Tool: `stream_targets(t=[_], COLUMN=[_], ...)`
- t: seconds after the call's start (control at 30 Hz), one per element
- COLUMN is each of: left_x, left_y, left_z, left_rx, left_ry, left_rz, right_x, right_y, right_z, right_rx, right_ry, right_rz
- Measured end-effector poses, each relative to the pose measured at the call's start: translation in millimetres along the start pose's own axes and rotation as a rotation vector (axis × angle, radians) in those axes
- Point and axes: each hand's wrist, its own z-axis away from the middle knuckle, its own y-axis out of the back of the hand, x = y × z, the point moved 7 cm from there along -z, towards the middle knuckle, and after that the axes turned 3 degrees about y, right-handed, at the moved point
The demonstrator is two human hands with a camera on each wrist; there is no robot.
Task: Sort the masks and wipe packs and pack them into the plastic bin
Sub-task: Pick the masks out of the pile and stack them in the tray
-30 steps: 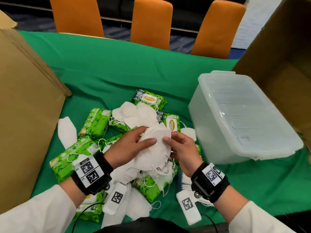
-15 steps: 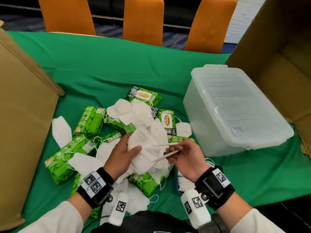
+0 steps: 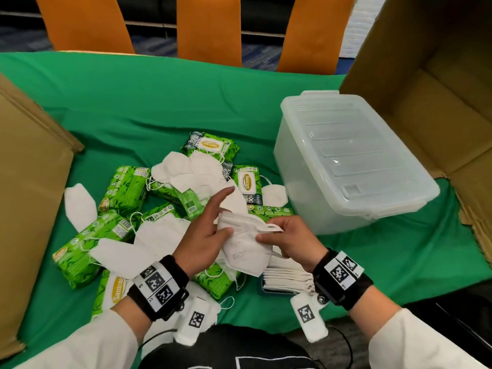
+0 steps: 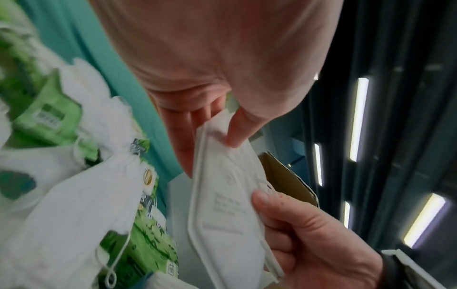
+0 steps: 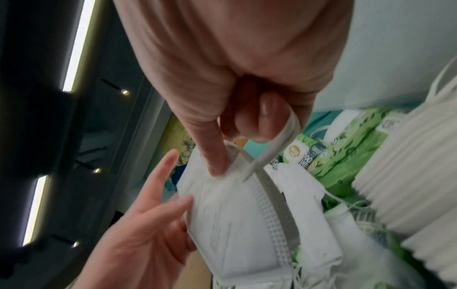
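Note:
Both hands hold one folded white mask [image 3: 245,249] above the pile, near the table's front edge. My left hand [image 3: 213,230] pinches its upper left edge, with the thumb [image 4: 236,135] on the front, fingers behind and the index finger lifted. My right hand [image 3: 278,237] grips the right edge; its thumb [image 4: 269,203] lies on the mask [image 4: 222,211]. The mask's strap [image 5: 277,148] is looped over a curled finger of that hand. Green wipe packs [image 3: 125,187] and loose masks [image 3: 191,169] lie mixed beneath. The plastic bin [image 3: 298,187] stands to the right with its lid on.
A neat stack of masks [image 3: 287,279] lies under my right wrist. Open cardboard boxes stand at the left [image 3: 29,209] and right [image 3: 431,102] of the green tablecloth [image 3: 159,102]. Orange chairs [image 3: 207,27] line the far edge.
The hands went from a bunched handful of masks to one flat folded mask. My right hand pulled its strap to the right, and my left index finger has lifted off.

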Motion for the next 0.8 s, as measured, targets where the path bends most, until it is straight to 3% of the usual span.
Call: stream_targets(t=[0.13,0.43,0.57,0.8], left_x=[21,22,24,25], left_y=[-11,-48,-66,-100], left_z=[-8,-21,-27,-34], left_rx=[-0.039,-0.158,-0.185,-0.267], left_ry=[-0.144,-0.131,-0.089,-0.155], left_rz=[-0.271,-0.352,-0.311,-0.492], right_x=[5,28,31,29], right_y=[17,61,79,102], right_z=[8,21,25,29], right_rx=[-0.019,0.021,0.032,0.031], right_ry=[0.011,-0.039,0.004,0.066], right_rz=[0.05,0.046,0.08,0.232])
